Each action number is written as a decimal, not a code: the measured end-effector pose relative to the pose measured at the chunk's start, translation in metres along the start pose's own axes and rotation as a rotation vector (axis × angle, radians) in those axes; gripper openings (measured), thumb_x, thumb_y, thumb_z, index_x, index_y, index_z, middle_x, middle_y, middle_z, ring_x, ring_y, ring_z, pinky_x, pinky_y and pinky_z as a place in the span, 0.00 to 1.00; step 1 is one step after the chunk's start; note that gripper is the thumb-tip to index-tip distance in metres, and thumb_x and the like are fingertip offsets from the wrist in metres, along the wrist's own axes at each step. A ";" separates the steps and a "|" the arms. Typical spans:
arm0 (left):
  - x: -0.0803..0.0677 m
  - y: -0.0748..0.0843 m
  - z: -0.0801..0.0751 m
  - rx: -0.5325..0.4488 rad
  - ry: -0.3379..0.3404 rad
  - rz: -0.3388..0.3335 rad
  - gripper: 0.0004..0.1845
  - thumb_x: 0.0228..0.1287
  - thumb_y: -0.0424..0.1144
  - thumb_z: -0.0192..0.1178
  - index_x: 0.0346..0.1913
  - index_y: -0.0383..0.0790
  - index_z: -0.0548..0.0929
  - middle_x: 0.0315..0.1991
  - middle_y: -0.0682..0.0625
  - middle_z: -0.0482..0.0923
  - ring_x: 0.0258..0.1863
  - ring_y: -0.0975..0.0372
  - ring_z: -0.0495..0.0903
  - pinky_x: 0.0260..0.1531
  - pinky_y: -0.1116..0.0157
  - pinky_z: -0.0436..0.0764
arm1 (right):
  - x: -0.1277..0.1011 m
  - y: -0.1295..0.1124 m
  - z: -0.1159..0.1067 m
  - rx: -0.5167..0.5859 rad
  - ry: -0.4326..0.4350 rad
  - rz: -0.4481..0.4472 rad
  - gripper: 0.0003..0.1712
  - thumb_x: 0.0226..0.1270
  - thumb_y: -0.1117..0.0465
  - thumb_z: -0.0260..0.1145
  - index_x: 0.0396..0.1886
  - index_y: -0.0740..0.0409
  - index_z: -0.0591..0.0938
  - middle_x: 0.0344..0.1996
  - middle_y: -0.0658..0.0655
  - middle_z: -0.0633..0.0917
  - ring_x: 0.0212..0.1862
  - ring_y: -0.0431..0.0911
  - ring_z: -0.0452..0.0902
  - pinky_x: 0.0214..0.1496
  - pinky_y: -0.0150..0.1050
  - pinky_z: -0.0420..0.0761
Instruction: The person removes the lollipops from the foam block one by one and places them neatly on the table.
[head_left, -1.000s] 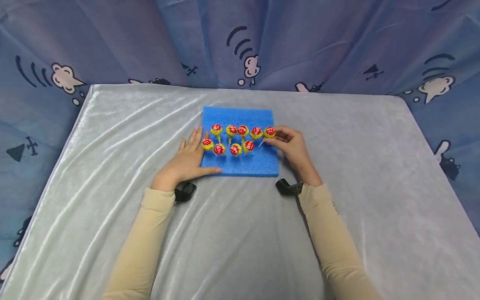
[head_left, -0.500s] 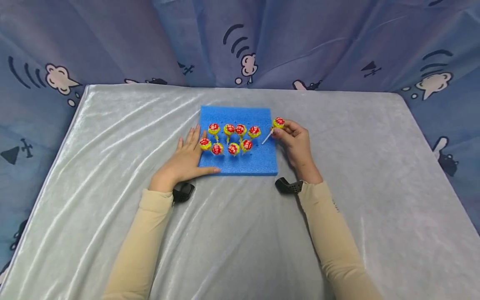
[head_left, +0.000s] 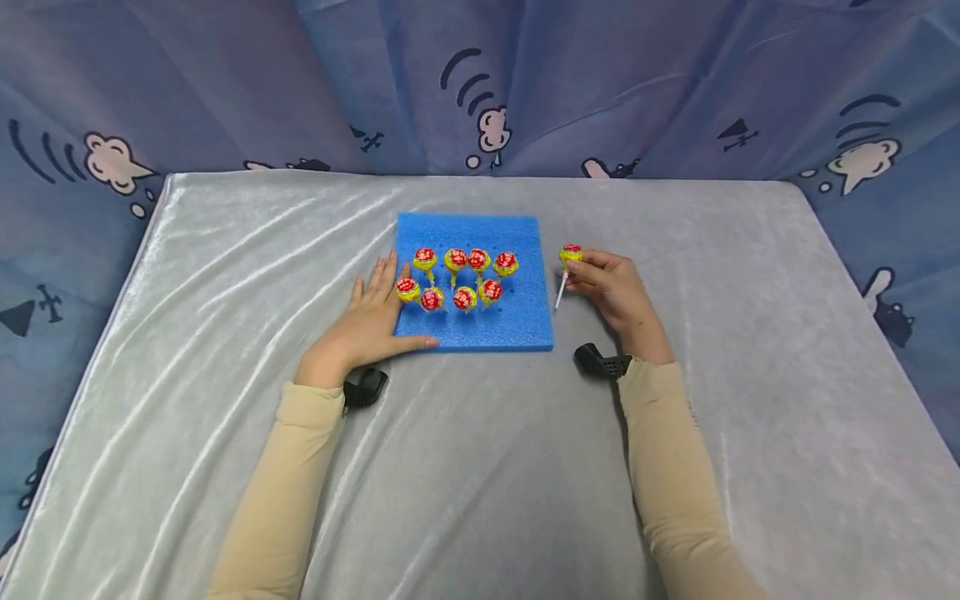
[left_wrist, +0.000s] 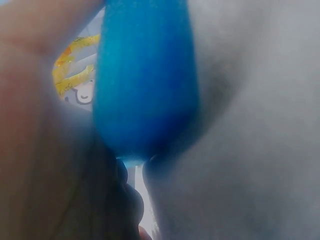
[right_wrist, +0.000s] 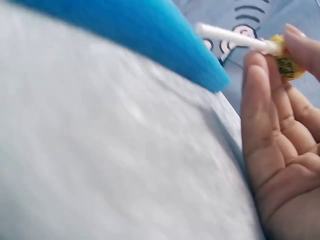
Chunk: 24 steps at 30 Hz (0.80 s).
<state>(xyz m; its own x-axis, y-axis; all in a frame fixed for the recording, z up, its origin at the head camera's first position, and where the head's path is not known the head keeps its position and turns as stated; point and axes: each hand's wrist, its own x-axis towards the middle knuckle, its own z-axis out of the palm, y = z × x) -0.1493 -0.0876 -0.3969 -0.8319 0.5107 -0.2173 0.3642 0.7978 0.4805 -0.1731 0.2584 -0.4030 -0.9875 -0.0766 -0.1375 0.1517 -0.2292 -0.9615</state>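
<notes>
Nearest are two cream sleeves [head_left: 667, 467], reaching over the silvery cloth [head_left: 465, 483] that covers the surface, with a small black camera strapped at each wrist. The left hand [head_left: 365, 321] lies flat with its fingers straight and a little apart, the palm on the cloth and the fingertips and thumb resting on the left edge of the blue foam block [head_left: 517, 321]; in the left wrist view the foam edge [left_wrist: 145, 80] fills the middle, blurred, with the hand dark beside it. The right hand [head_left: 618, 287] sits just right of the block, off the foam, with its fingers pinched together on a lollipop [head_left: 570, 253] just under the wrapped head; the yellow and red head points far and the white stick slants down and near, toward the block's right edge without touching it. The right wrist view shows that stick [right_wrist: 232, 36] jutting left from the fingers [right_wrist: 265, 85], above the cloth and close to the foam's corner [right_wrist: 200, 65]. On the block eight more lollipops [head_left: 465, 297] stand upright in two rows of four, the near row set slightly left of the far row. Beyond the surface's far edge hangs a blue curtain [head_left: 600, 83] printed with cartoon clouds and small planes.
</notes>
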 end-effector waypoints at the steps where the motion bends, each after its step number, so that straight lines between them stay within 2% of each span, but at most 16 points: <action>1: 0.000 0.000 0.000 0.001 0.000 0.001 0.62 0.54 0.67 0.58 0.73 0.36 0.32 0.73 0.42 0.18 0.71 0.50 0.22 0.67 0.47 0.29 | 0.000 -0.001 -0.003 -0.024 0.002 0.022 0.12 0.64 0.75 0.59 0.28 0.58 0.86 0.25 0.54 0.84 0.25 0.42 0.80 0.32 0.32 0.82; 6: 0.000 0.000 -0.001 -0.002 0.005 0.000 0.61 0.55 0.67 0.58 0.73 0.36 0.32 0.73 0.42 0.18 0.71 0.51 0.22 0.67 0.48 0.29 | 0.000 -0.005 -0.006 -0.160 0.025 0.084 0.08 0.61 0.72 0.64 0.28 0.58 0.85 0.25 0.53 0.84 0.25 0.40 0.81 0.31 0.31 0.82; 9: -0.002 0.001 -0.003 -0.003 0.001 -0.005 0.61 0.55 0.66 0.58 0.73 0.35 0.32 0.73 0.42 0.18 0.71 0.51 0.22 0.67 0.48 0.29 | 0.002 -0.005 -0.002 -0.273 0.033 0.092 0.02 0.60 0.71 0.66 0.33 0.66 0.83 0.24 0.53 0.84 0.25 0.39 0.81 0.30 0.30 0.82; 13: -0.003 0.001 -0.004 -0.003 -0.003 -0.007 0.61 0.56 0.66 0.58 0.73 0.35 0.32 0.73 0.41 0.18 0.71 0.51 0.21 0.67 0.48 0.29 | 0.004 -0.004 0.004 -0.432 0.060 0.094 0.16 0.61 0.68 0.66 0.43 0.79 0.78 0.20 0.49 0.83 0.23 0.36 0.80 0.28 0.29 0.81; 15: -0.003 0.001 -0.004 -0.001 -0.002 -0.005 0.61 0.56 0.66 0.58 0.73 0.34 0.32 0.73 0.41 0.18 0.71 0.51 0.21 0.67 0.48 0.29 | 0.004 -0.003 0.006 -0.476 0.085 0.096 0.20 0.61 0.67 0.67 0.46 0.81 0.76 0.19 0.48 0.83 0.22 0.35 0.79 0.27 0.28 0.81; 24: 0.000 0.000 -0.001 0.003 -0.005 -0.003 0.61 0.55 0.67 0.57 0.73 0.35 0.32 0.73 0.42 0.18 0.71 0.51 0.21 0.68 0.48 0.29 | 0.004 0.000 0.008 -0.596 0.171 0.090 0.17 0.57 0.66 0.70 0.42 0.76 0.81 0.20 0.48 0.83 0.21 0.35 0.79 0.26 0.28 0.80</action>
<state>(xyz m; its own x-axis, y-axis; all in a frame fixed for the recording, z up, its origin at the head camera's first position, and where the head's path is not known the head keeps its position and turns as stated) -0.1497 -0.0885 -0.3958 -0.8309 0.5100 -0.2224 0.3634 0.8002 0.4771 -0.1768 0.2502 -0.4020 -0.9724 0.0968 -0.2125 0.2332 0.3555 -0.9051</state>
